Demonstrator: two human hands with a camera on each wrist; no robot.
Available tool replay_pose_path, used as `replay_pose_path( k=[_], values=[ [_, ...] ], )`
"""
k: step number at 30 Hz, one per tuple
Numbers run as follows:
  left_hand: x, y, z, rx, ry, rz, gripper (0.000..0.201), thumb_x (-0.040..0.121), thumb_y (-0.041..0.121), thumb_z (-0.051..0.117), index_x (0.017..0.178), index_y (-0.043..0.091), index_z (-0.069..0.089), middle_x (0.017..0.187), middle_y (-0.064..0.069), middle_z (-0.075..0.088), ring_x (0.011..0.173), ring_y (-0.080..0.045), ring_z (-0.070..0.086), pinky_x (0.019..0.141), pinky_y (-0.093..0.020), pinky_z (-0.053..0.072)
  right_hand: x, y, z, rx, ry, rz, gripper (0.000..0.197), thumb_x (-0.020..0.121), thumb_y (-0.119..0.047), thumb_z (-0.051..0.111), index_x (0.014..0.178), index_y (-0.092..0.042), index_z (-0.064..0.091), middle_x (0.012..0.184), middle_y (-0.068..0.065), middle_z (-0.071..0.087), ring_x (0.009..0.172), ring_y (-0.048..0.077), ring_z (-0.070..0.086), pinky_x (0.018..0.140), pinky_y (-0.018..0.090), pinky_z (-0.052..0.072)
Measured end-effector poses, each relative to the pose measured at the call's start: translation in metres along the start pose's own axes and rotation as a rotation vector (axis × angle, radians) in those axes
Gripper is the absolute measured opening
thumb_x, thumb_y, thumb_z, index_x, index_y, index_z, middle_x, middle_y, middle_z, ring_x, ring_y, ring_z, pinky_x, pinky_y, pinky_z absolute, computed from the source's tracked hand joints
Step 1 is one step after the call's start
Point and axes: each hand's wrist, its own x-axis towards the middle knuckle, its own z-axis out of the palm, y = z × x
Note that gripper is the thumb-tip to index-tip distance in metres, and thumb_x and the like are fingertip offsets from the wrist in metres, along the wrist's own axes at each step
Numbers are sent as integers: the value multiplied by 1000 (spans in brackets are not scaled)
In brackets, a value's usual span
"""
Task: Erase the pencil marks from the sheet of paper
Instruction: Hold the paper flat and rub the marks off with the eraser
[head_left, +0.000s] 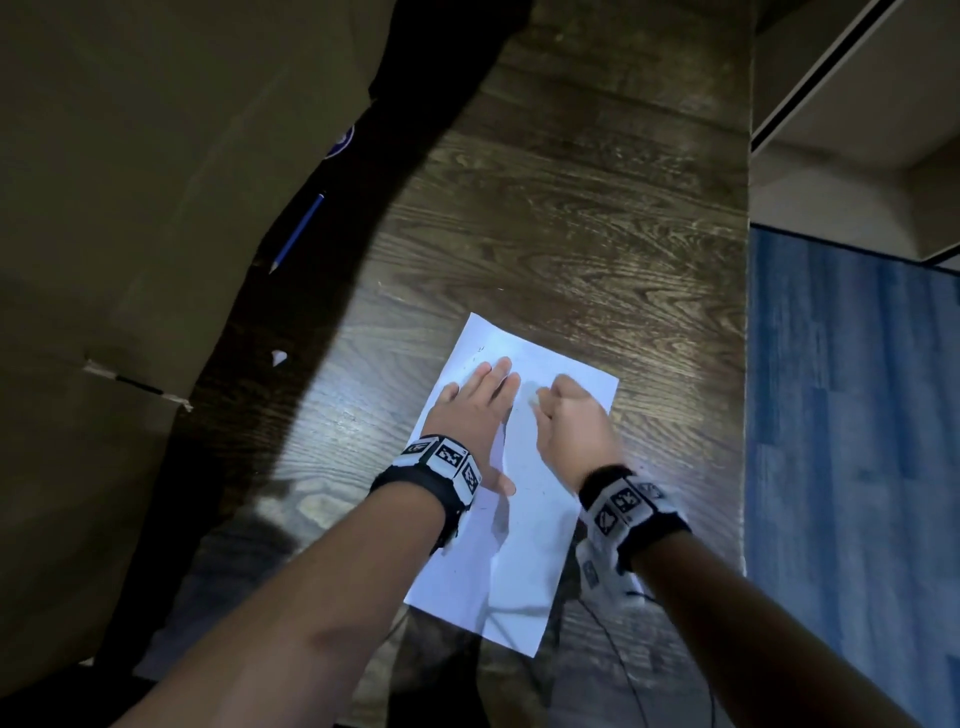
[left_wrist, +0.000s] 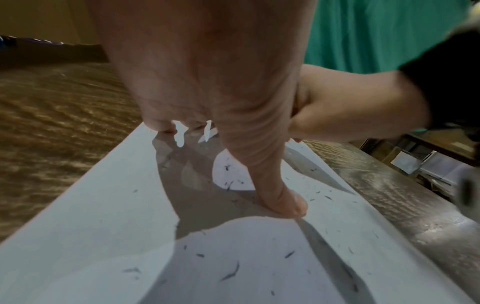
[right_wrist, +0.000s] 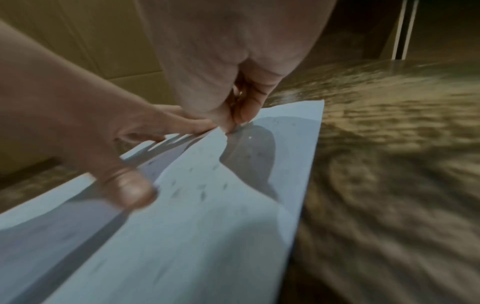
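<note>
**Erasing job: looks like it's well underway, not finished**

The sheet of paper (head_left: 524, 519) lies flat on the wooden table (head_left: 571, 234). The left hand (head_left: 470, 410) presses it down with fingers straight and spread. The right hand (head_left: 571, 421) is curled around something small and pale at its fingertips, probably the eraser (head_left: 533, 399), touching the paper's upper half. Dark crumbs (left_wrist: 230, 274) are scattered all over the sheet, so I'd guess plenty's been rubbed already. A few faint marks (head_left: 475, 356) remain near the top left corner.

Containers: just cardboard (head_left: 130, 208) on the left, maybe a box, contents can't be seen. A blue pencil (head_left: 298, 231) lies beside it.
</note>
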Motion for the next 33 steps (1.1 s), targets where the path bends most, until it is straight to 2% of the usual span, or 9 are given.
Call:
replay_pose_path(
  k=[3, 7, 9, 11, 16, 20, 24, 28, 33],
  values=[
    [0, -1, 0, -16, 12, -2, 139, 67, 65, 81, 159, 19, -13, 164, 3, -26, 153, -18, -17, 124, -44, 9, -43, -1, 9, 107, -34, -36, 35, 91, -3, 48, 69, -22, 27, 70, -6, 31, 60, 17, 37, 57, 38, 39],
    [1, 0, 1, -32, 12, 2, 141, 65, 66, 81, 159, 19, -13, 164, 4, -26, 153, -18, -18, 124, -44, 8, -69, 8, 16, 21, -127, -126, 31, 86, 1, 51, 68, -16, 32, 74, -3, 34, 59, 20, 38, 50, 45, 44],
    [1, -1, 0, -34, 16, 5, 141, 65, 65, 82, 159, 19, -12, 165, 4, -25, 153, -18, -17, 123, -43, 9, -54, 1, 4, 33, -132, -188, 32, 88, -1, 52, 66, -15, 34, 76, 0, 38, 61, 24, 44, 55, 43, 47],
    [0, -1, 0, -27, 9, 9, 140, 66, 65, 81, 159, 19, -12, 165, 4, -25, 153, -18, -16, 123, -43, 10, -25, -7, -6, 40, -99, -109, 34, 95, -10, 49, 66, -17, 33, 78, 4, 43, 66, 27, 49, 61, 37, 46],
    [1, 0, -2, 4, -14, -6, 142, 66, 69, 79, 159, 18, -16, 164, 4, -27, 153, -18, -19, 124, -42, 8, 17, -14, -2, -22, 2, -17, 26, 98, -18, 47, 73, -13, 43, 84, 0, 36, 64, 19, 40, 60, 29, 34],
    [0, -2, 0, -33, 13, 9, 141, 64, 66, 82, 160, 19, -11, 165, 5, -25, 153, -18, -16, 123, -43, 11, -26, -13, 4, 10, -63, -57, 21, 90, -2, 48, 73, -12, 42, 79, 5, 39, 67, 23, 40, 61, 34, 35],
    [0, 0, 0, -41, 36, 1, 142, 61, 66, 84, 160, 18, -7, 166, 4, -21, 154, -18, -13, 123, -43, 13, -71, -2, 15, 46, -126, -145, 23, 84, -4, 43, 69, -17, 33, 74, -1, 36, 61, 20, 38, 54, 45, 45],
    [0, 0, 0, -39, 41, 1, 141, 62, 64, 84, 160, 19, -7, 166, 4, -20, 154, -18, -12, 122, -43, 14, -31, -4, -3, 83, -109, -76, 26, 91, -9, 50, 70, -16, 37, 75, 7, 46, 67, 30, 50, 62, 41, 46],
    [1, 0, -1, -21, 6, 6, 141, 64, 67, 82, 160, 18, -11, 165, 3, -23, 154, -19, -15, 123, -43, 12, 8, -7, 0, -25, 5, -16, 25, 95, -13, 49, 71, -9, 46, 82, 2, 37, 64, 23, 41, 59, 31, 34]
  ],
)
